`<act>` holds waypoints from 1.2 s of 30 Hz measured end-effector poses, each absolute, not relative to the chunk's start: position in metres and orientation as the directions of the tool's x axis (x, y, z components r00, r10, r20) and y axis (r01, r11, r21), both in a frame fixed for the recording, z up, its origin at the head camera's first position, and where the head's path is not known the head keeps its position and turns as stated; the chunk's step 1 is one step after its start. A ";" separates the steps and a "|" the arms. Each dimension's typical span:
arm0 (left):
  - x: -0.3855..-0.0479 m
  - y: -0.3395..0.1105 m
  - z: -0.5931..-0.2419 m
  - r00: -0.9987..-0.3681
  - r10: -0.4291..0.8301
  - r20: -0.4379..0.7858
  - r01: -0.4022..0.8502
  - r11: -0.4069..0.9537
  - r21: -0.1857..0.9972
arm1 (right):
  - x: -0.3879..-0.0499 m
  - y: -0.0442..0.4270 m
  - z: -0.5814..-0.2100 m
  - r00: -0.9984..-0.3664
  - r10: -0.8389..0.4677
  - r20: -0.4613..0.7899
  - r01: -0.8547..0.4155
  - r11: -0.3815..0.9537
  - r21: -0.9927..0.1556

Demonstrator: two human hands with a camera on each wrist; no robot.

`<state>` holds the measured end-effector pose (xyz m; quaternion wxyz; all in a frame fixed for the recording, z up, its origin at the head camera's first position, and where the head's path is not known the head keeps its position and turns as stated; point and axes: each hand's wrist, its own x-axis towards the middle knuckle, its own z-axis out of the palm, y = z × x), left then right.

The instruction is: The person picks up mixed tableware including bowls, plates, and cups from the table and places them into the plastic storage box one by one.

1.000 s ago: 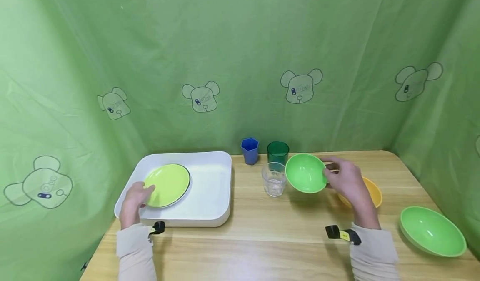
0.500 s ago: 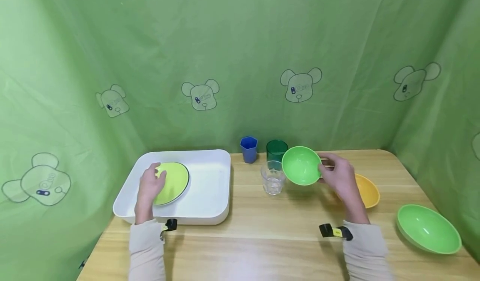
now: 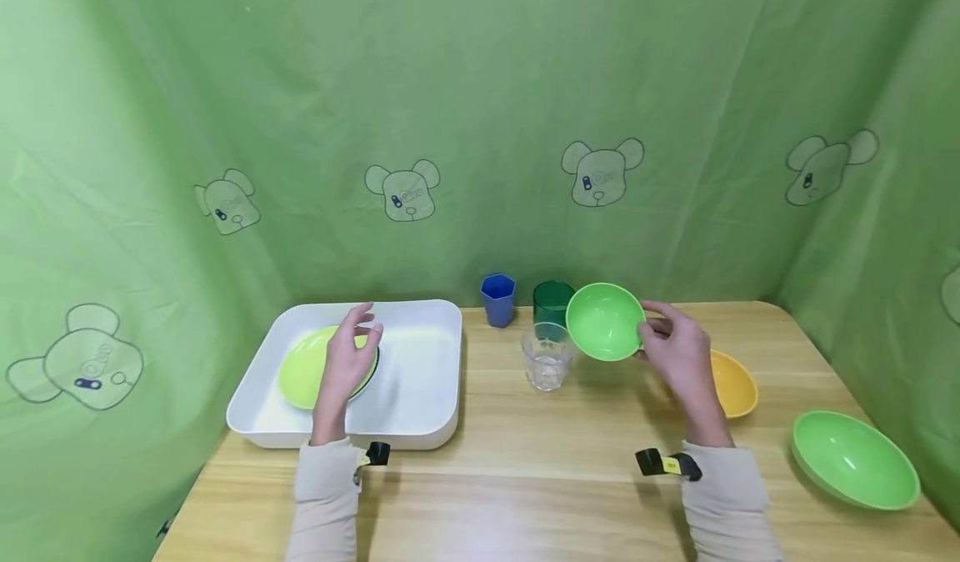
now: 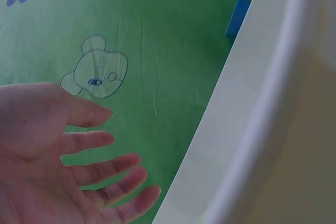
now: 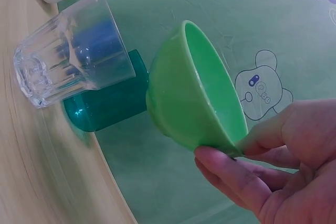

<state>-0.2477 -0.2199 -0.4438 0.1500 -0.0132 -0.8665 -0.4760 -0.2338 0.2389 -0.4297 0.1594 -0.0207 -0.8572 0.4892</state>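
**Green bowl [image 3: 604, 322] aloft**
Right of centre, my right hand [image 3: 681, 349] pinches its rim; my left hand [image 3: 347, 363], lower left, spreads loosely, empty. One plate [image 3: 302, 372] already sits in the white tray [image 3: 420, 383]; orange bowl [image 3: 735, 385], larger bowl [image 3: 855, 462] remain outside, right.

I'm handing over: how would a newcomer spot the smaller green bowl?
Over the wooden table, right of the white tray, is the right hand. It pinches the smaller green bowl. Unlike the larger green bowl farther right, this one is held aloft.
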 end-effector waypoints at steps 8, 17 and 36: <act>-0.246 -0.208 -0.439 -0.965 -0.064 0.253 0.191 0.486 0.853 | -0.237 0.237 -0.429 -0.920 0.238 0.312 -0.159 0.502 -0.850; -0.246 -0.200 -0.435 -0.971 -0.050 0.235 0.194 0.414 0.889 | -0.245 0.235 -0.419 -0.923 0.214 0.320 -0.175 0.505 -0.845; -0.225 -0.168 -0.393 -0.985 0.045 0.164 0.170 0.223 0.960 | -0.259 0.215 -0.414 -0.928 0.134 0.348 -0.234 0.517 -0.823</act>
